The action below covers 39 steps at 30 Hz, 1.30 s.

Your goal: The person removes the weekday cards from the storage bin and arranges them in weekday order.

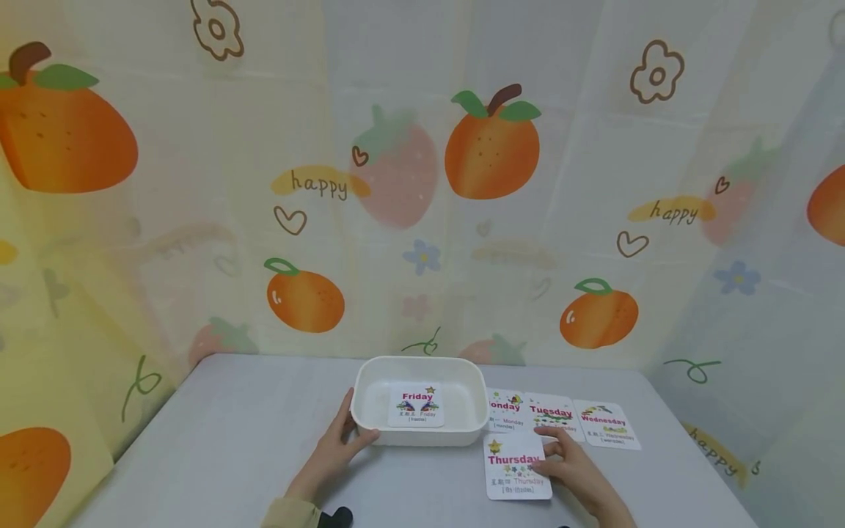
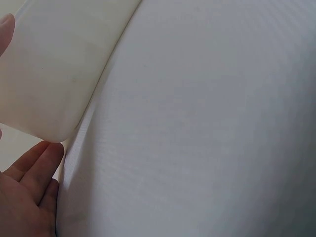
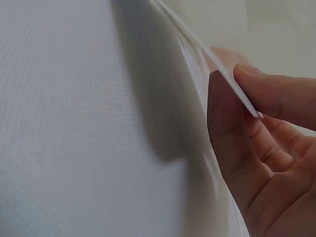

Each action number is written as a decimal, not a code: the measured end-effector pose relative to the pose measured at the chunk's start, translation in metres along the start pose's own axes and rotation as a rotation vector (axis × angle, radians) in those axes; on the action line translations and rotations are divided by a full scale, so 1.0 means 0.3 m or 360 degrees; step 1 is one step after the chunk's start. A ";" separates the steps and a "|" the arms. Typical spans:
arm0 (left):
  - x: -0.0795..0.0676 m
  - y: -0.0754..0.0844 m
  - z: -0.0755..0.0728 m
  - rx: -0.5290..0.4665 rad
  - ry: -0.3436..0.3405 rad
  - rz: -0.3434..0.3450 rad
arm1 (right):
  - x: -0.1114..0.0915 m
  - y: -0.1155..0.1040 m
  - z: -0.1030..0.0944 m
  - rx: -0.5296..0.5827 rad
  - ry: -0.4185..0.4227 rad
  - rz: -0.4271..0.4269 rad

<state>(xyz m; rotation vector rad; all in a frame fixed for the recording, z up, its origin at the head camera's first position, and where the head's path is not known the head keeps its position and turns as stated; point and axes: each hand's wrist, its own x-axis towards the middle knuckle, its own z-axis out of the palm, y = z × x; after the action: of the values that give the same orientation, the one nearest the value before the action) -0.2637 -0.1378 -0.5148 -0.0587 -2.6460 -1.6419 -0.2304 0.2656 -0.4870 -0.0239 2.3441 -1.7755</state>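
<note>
My left hand (image 1: 333, 449) holds a white plastic box (image 1: 429, 438) by its left front corner, thumb on the front wall and fingers along the left side. Inside the box lies a Friday card (image 1: 416, 405), face up. In the left wrist view, fingertips meet the corner of the pale box (image 2: 59, 69). Between thumb and fingers my right hand (image 1: 577, 473) pinches a Thursday card (image 1: 505, 469) by its right edge, just right of the box's front. Seen edge-on in the right wrist view, this card (image 3: 236, 93) is tilted and raised, with a shadow on the tablecloth below.
Right of the box lie a Monday card (image 1: 507, 419), partly hidden by the box, a Tuesday card (image 1: 548, 409) and a Wednesday card (image 1: 606, 425) in a row. The white-covered table (image 1: 244, 411) ends at a fruit-print curtain (image 1: 396, 293) behind and at the sides.
</note>
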 end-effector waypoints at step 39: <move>0.011 -0.020 0.007 -0.0007 0.0005 0.0002 | 0.049 -0.007 0.062 -0.0586 0.0295 0.0074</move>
<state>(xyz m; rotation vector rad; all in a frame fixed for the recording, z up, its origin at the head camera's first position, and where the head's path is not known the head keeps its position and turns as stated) -0.2675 -0.1386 -0.5208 -0.0576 -2.6399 -1.6461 -0.2419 0.2453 -0.4920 0.1450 2.7472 -1.3546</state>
